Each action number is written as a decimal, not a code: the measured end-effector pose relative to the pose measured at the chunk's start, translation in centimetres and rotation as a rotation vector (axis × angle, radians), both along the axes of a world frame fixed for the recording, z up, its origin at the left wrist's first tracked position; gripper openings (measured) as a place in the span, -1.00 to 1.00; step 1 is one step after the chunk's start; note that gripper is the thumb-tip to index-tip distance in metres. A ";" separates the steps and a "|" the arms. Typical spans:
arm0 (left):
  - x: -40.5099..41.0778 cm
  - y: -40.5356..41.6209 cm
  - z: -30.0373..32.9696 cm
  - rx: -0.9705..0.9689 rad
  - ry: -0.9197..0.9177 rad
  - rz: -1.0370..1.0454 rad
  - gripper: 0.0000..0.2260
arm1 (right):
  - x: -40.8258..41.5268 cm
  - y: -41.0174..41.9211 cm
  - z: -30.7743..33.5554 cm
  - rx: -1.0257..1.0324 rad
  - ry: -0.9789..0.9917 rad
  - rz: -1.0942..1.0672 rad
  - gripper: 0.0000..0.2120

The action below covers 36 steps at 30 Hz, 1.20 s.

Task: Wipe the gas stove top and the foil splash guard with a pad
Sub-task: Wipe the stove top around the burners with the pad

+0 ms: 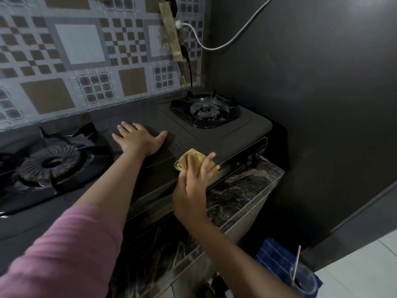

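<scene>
A dark two-burner gas stove point(232, 136) sits on a marbled counter. My left hand point(139, 139) lies flat with spread fingers on the stove top between the burners. My right hand point(194, 181) presses a yellow pad point(192, 157) against the stove's front edge, fingers laid over it, right of the left hand. The patterned foil splash guard point(86, 61) covers the wall behind the stove. The left burner point(51, 162) and the right burner point(205, 110) are bare, with no pots.
A dark wall point(311, 104) stands close on the right. A power strip point(171, 29) with cables hangs on the guard above the right burner. The counter edge point(247, 190) runs below the stove knob point(250, 161). A plastic cup with a straw point(303, 278) and a blue cloth point(272, 254) lie below.
</scene>
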<state>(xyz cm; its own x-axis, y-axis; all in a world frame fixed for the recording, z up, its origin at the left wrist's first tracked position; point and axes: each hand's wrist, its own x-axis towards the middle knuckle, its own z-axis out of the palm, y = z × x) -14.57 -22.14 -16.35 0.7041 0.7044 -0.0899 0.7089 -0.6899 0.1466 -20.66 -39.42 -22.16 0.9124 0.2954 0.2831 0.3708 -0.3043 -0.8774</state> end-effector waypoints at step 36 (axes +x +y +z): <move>3.4 0.0 2.0 0.043 -0.064 0.046 -0.14 | 24.5 2.2 16.4 -0.007 0.244 0.317 -0.83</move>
